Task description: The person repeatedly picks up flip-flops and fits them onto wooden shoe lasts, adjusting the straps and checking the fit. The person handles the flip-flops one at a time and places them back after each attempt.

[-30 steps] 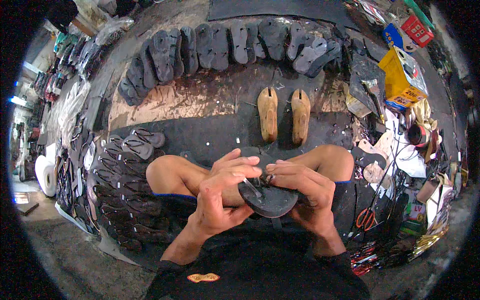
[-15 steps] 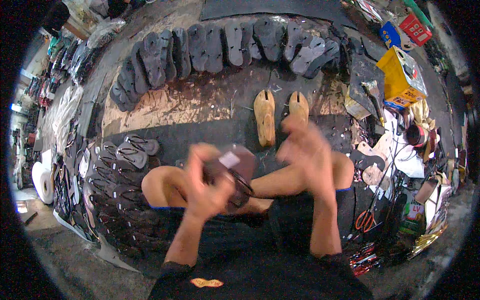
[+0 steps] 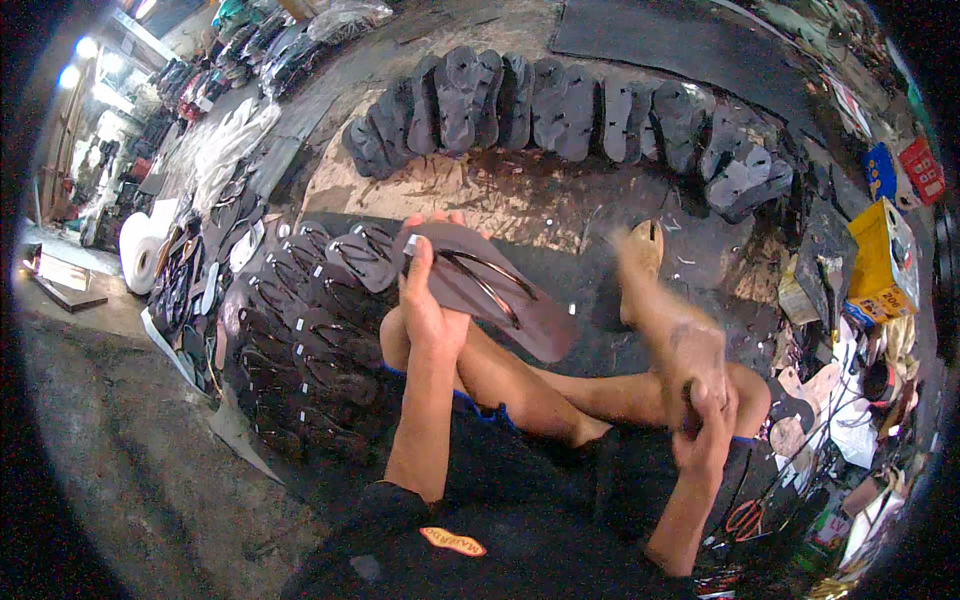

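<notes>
1. A dark brown flip-flop (image 3: 480, 285) with a black strap is held out in front of the person, above the bent knees, its strap side up and its long axis slanting down to the right
2. The left hand (image 3: 428, 300) grips the flip-flop at its left end, fingers curled over the top edge and thumb on the near face
3. The right hand (image 3: 700, 400) is closed around the lower part of a tan wooden shoe last (image 3: 665, 310), which is blurred and slants up and to the left from the hand, above the right knee
4. A second tan last (image 3: 648, 245) lies on the dark mat (image 3: 560, 270) just behind the held one, only partly seen
5. To the left of the flip-flop, close to it, finished dark flip-flops (image 3: 300, 330) lie in overlapping rows on the floor
6. Farther off, an arc of black soles (image 3: 560, 110) stands along the top of the work area
7. At the right edge, well apart from the hands, sit a yellow box (image 3: 880, 265), orange-handled scissors (image 3: 745, 520) and scattered scraps
</notes>
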`<action>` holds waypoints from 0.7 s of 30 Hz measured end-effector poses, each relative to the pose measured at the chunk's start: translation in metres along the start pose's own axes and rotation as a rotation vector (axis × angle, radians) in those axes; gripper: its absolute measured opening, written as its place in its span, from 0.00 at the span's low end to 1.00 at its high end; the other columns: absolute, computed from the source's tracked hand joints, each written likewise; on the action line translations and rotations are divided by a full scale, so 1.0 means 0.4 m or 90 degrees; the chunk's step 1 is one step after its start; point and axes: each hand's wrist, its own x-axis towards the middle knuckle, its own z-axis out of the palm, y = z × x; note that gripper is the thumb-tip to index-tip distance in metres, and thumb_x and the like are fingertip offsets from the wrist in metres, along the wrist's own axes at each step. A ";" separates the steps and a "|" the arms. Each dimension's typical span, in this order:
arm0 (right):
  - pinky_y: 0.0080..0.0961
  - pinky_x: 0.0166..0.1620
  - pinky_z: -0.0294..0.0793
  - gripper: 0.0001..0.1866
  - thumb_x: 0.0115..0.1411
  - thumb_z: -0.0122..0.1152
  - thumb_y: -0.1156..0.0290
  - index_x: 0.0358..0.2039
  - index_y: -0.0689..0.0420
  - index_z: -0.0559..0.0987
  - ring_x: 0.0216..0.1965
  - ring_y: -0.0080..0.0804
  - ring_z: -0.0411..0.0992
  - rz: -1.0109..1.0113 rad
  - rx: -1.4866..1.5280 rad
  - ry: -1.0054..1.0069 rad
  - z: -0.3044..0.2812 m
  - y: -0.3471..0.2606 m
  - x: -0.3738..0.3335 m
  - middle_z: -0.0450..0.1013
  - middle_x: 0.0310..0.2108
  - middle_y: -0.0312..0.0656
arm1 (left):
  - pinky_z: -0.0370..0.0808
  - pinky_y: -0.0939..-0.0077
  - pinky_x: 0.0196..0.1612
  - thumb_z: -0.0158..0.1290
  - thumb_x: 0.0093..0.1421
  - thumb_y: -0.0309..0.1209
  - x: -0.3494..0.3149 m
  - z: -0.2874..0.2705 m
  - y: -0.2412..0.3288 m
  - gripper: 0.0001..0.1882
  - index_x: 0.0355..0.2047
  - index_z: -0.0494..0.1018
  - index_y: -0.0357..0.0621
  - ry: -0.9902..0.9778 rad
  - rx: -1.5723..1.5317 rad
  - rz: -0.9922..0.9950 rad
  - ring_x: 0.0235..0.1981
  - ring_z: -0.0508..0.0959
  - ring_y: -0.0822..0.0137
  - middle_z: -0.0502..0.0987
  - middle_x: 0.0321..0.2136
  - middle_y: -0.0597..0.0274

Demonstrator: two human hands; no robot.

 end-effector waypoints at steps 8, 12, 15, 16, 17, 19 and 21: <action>0.37 0.43 0.89 0.32 0.65 0.66 0.61 0.62 0.73 0.74 0.44 0.42 0.85 0.276 0.028 -0.218 0.126 -0.065 -0.134 0.82 0.47 0.55 | 0.68 0.28 0.70 0.52 0.73 0.26 -0.072 0.085 0.041 0.23 0.66 0.63 0.54 -0.059 0.025 0.084 0.71 0.68 0.45 0.70 0.67 0.46; 0.42 0.69 0.71 0.35 0.60 0.71 0.71 0.67 0.68 0.74 0.64 0.51 0.77 -0.226 -0.290 -0.357 0.156 -0.080 -0.140 0.75 0.65 0.61 | 0.69 0.22 0.68 0.51 0.71 0.32 -0.143 0.143 0.005 0.27 0.69 0.62 0.60 -0.065 0.057 -0.142 0.72 0.66 0.47 0.69 0.67 0.50; 0.45 0.68 0.72 0.35 0.57 0.75 0.73 0.65 0.64 0.76 0.67 0.58 0.74 -0.336 -0.352 -0.367 0.146 -0.075 -0.146 0.71 0.68 0.64 | 0.70 0.23 0.67 0.52 0.72 0.35 -0.147 0.152 0.020 0.25 0.68 0.63 0.58 -0.073 0.013 -0.191 0.72 0.67 0.46 0.70 0.66 0.48; 0.45 0.68 0.73 0.34 0.57 0.75 0.73 0.65 0.64 0.77 0.67 0.59 0.74 -0.350 -0.356 -0.362 0.140 -0.065 -0.150 0.71 0.68 0.65 | 0.71 0.24 0.67 0.54 0.72 0.34 -0.148 0.158 0.023 0.24 0.66 0.63 0.56 -0.068 -0.011 -0.214 0.71 0.68 0.45 0.71 0.65 0.46; 0.49 0.73 0.65 0.36 0.56 0.70 0.78 0.66 0.68 0.74 0.70 0.59 0.70 -0.339 -0.335 -0.362 0.142 -0.057 -0.153 0.71 0.67 0.68 | 0.73 0.26 0.66 0.55 0.72 0.33 -0.148 0.161 0.021 0.24 0.65 0.64 0.54 -0.063 -0.036 -0.238 0.70 0.70 0.44 0.71 0.64 0.45; 0.50 0.73 0.64 0.36 0.56 0.70 0.78 0.67 0.68 0.73 0.71 0.59 0.69 -0.404 -0.348 -0.315 0.167 -0.015 -0.155 0.71 0.67 0.68 | 0.75 0.28 0.65 0.56 0.71 0.33 -0.169 0.154 -0.002 0.23 0.64 0.65 0.53 -0.110 -0.049 -0.271 0.68 0.72 0.43 0.73 0.63 0.45; 0.51 0.73 0.63 0.35 0.59 0.69 0.76 0.68 0.68 0.73 0.72 0.59 0.66 -0.443 -0.388 -0.293 0.172 0.012 -0.141 0.70 0.69 0.66 | 0.80 0.33 0.61 0.58 0.70 0.31 -0.172 0.152 -0.022 0.21 0.61 0.67 0.51 -0.100 0.035 -0.264 0.64 0.76 0.41 0.75 0.60 0.45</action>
